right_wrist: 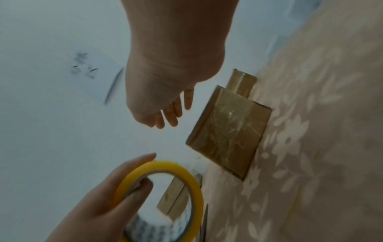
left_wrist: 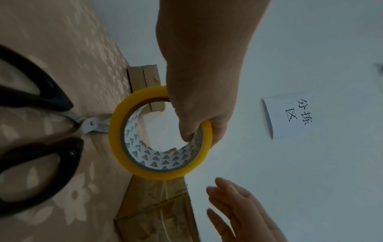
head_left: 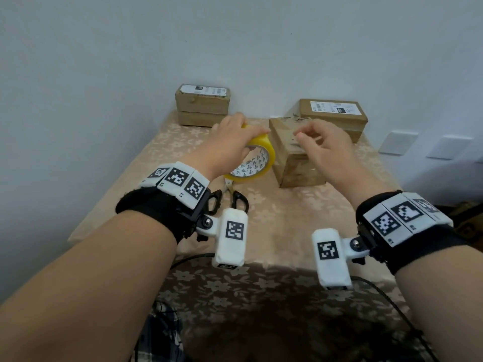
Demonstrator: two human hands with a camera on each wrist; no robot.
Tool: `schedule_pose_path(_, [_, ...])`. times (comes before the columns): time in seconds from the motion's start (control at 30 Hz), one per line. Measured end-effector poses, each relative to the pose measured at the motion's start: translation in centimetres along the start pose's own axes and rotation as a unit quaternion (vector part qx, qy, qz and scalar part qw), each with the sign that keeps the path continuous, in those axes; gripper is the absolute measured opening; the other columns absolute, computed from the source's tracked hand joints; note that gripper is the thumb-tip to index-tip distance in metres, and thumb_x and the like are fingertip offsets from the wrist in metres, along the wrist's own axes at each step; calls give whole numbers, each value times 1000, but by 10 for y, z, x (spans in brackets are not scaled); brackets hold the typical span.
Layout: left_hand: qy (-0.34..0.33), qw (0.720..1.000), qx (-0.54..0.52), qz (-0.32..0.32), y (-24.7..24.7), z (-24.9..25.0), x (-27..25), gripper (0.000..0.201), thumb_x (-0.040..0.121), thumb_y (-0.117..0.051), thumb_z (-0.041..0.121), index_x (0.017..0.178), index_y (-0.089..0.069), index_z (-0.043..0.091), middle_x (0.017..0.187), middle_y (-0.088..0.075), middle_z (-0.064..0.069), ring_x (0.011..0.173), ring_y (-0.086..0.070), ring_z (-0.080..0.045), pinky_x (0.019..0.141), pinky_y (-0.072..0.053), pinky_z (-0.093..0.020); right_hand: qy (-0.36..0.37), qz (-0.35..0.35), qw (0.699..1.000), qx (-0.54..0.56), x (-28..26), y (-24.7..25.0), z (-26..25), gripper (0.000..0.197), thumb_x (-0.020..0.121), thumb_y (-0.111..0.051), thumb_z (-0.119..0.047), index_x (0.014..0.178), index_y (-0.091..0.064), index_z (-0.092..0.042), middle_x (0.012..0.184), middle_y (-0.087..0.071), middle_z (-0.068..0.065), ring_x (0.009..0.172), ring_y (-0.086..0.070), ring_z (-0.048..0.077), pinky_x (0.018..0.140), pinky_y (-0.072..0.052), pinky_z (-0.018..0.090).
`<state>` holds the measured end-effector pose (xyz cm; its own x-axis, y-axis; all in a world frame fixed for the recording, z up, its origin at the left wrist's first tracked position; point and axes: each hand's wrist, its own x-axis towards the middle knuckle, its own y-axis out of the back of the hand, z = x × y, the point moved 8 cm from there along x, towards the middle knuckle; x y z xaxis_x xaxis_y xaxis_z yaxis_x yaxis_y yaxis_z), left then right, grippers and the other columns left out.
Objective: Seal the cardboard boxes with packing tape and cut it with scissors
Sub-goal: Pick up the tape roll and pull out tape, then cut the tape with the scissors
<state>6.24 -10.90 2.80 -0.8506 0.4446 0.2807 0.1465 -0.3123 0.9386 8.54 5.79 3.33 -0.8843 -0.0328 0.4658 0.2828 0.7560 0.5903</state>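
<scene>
The left hand [head_left: 230, 142] gripped the yellow roll of packing tape [head_left: 258, 163], thumb through its patterned core, above the black-handled scissors [head_left: 230, 197] on the floral beige tablecloth [head_left: 287, 220]. The right hand [head_left: 324, 150] hovered relaxed, holding nothing, over the brown taped cardboard box [head_left: 290, 163] just right of the roll.

The table [head_left: 274, 226] was viewed from above by the head camera; the tape roll [left_wrist: 159, 134] was shared closely by both wrist views.
</scene>
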Motion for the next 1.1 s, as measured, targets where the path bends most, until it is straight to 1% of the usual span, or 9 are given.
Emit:
schedule_pose_path(0.1, [7,1000,-3,-2,0,0,1,44,98,-46,20,139,-40,35,117,-39,-8,111,-36,-25,93,-27,-36,32,-166,985,-21,-22,-36,-25,15,93,-56,-18,86,-68,-16,75,-63,-4,70,-54,9,70,-47,30])
schedule_pose_path(0.2, [13,1000,1,-3,-1,0,2,44,97,-47,20,139,-41,34,119,-39,-9,114,-35,-26,95,-26,-36,103,-340,926,-130,-49,-92,-35,27,95,-51,-16,116,-68,-15,107,-70,0,96,-62,16,89,-49,33])
schedule_pose_path(0.37, [15,1000,3,9,2,1,4,45,97,-47,22,140,-39,34,119,-38,-8,114,-34,-25,92,-24,-33,129,-424,879,-178,-61,-132,-39,38,101,-41,-31,137,-51,-26,124,-52,7,111,-49,24,98,-38,40])
schedule_pose_path(0.47, [13,1000,-1,10,4,0,4,45,98,-46,23,140,-38,34,118,-38,-7,113,-35,-24,94,-26,-34,148,-417,854,-274,-57,-132,-40,38,100,-33,-44,131,-55,-36,121,-47,2,108,-43,20,91,-30,36])
schedule_pose_path(0.6, [20,1000,9,7,3,-5,4,45,97,-48,23,140,-40,34,118,-39,-9,114,-35,-27,95,-27,-37,138,-356,863,-331,-51,-127,-39,48,98,-36,-51,106,-66,-15,110,-55,6,101,-53,27,76,-37,35])
schedule_pose_path(0.73, [24,1000,14,2,0,-8,2,43,97,-47,25,138,-41,35,119,-39,-9,116,-35,-27,95,-27,-37,40,-332,883,-330,-51,-110,-19,35,95,-51,-42,78,-45,-12,79,-49,4,83,-53,26,65,-34,31])
schedule_pose_path(0.87, [24,1000,18,-10,-4,-10,0,41,98,-46,26,138,-40,36,118,-38,-8,115,-34,-26,94,-25,-36,-14,-334,888,-315,-52,-86,-6,23,91,-60,-32,96,-48,-13,99,-57,7,95,-56,27,73,-45,36])
schedule_pose_path(0.97, [31,999,22,-10,-4,-11,-1,41,98,-45,27,138,-40,36,117,-38,-7,114,-35,-26,93,-25,-36,-54,-357,876,-320,-58,-78,2,41,84,-68,-26,118,-50,-11,114,-57,9,103,-55,29,82,-50,39])
schedule_pose_path(1.1, [36,999,28,-6,-4,-10,0,40,98,-46,27,137,-41,36,116,-39,-7,113,-36,-26,91,-26,-36,-57,-362,867,-338,-57,-68,4,37,84,-66,-18,118,-58,-5,114,-62,12,101,-59,31,84,-53,39])
